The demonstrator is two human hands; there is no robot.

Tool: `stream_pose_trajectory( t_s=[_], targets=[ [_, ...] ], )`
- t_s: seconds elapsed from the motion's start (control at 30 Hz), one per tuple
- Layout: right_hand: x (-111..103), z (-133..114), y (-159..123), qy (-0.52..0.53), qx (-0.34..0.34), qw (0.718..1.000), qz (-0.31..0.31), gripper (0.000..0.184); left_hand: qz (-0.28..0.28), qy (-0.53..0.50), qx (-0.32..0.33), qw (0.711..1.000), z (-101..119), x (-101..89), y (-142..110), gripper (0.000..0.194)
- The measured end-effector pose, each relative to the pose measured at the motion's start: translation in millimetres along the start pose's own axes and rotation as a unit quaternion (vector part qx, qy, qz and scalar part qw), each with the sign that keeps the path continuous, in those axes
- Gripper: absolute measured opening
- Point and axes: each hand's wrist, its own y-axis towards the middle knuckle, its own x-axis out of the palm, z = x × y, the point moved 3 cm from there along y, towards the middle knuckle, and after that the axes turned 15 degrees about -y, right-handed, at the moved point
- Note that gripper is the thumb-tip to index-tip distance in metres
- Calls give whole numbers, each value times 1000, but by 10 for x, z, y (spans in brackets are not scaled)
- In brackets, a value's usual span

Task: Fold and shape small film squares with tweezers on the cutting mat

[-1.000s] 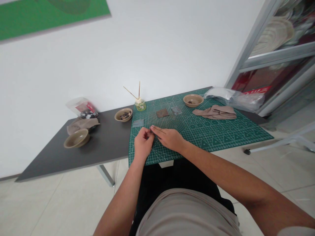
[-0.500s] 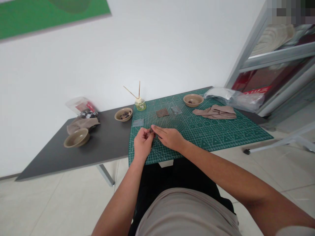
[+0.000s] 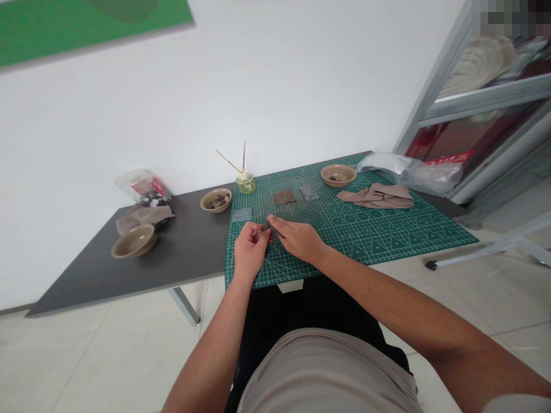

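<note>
Fingertips [image 3: 272,219]: the right hand [image 3: 301,241] has shifted slightly away from the left hand's pinch; more of the small dark piece [image 3: 265,228] shows between them
Meaning: the left hand seems to carry the hold now, with the right beside it to steady or work the piece; this is a judgement, as the contact is small and partly hidden
Left hand [image 3: 249,248]: thumb and fingers drawn in close, nearly closed, with the dark piece pinched at the tips; the other fingers curl beneath
Right hand: fingers extended and close together, tips beside the piece; the thumb side is hidden, so I cannot tell whether it grips anything
Dark piece: at the left fingertips, above the near left part of the green mat [image 3: 370,226]; its exact shape is too small to read
Mat centre: a brown square [image 3: 284,197] lies flat beyond the hands; a clear packet [image 3: 309,192] is just beside it; another clear packet [image 3: 241,215] lies near the mat's left edge
Bowls: one bowl [image 3: 204,206] with dark and pale pieces [image 3: 218,202] stands on the dark bench [image 3: 185,241], left of the mat; a second bowl [image 3: 338,182], on the mat, has something small and dark inside; a third bowl [image 3: 134,251] sits tilted against a cloth [image 3: 146,216] at the left
Mat edges: a small bottle [image 3: 245,184] with two sticks [image 3: 243,158] stands at the far left corner; a crumpled cloth [image 3: 381,197] lies at the right, near a clear plastic bag [image 3: 413,172]
</note>
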Motion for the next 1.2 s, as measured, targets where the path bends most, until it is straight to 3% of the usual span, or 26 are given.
stream_pose_trajectory(
  t_s=[0.2,0.3,0.53,0.6,0.77,0.9,1.03,1.2],
  targets=[
    [-5,-39,-17,4,-67,997,23,46,-22,102,12,994,58,-6,-6,15],
    [4,-38,-14,9,-55,998,17,47,-14,109,17,994,63,-23,-14,16],
    [-12,11,19,31,17,999,-12,45,-11,-44,-4,999,-5,-11,11,12],
    [-24,31,27,44,33,998,-5,46,-5,-91,-2,996,9,-5,17,22],
    [-33,61,32,61,52,997,16,48,1,-103,10,995,47,-7,18,24],
    [-44,55,31,56,50,997,17,49,-14,-125,-19,992,7,6,22,30],
    [-54,22,27,45,27,999,1,50,-1,-64,-47,997,-1,3,24,29],
    [-46,-12,18,30,2,999,-10,47,38,96,6,995,77,-27,8,19]
  ],
)
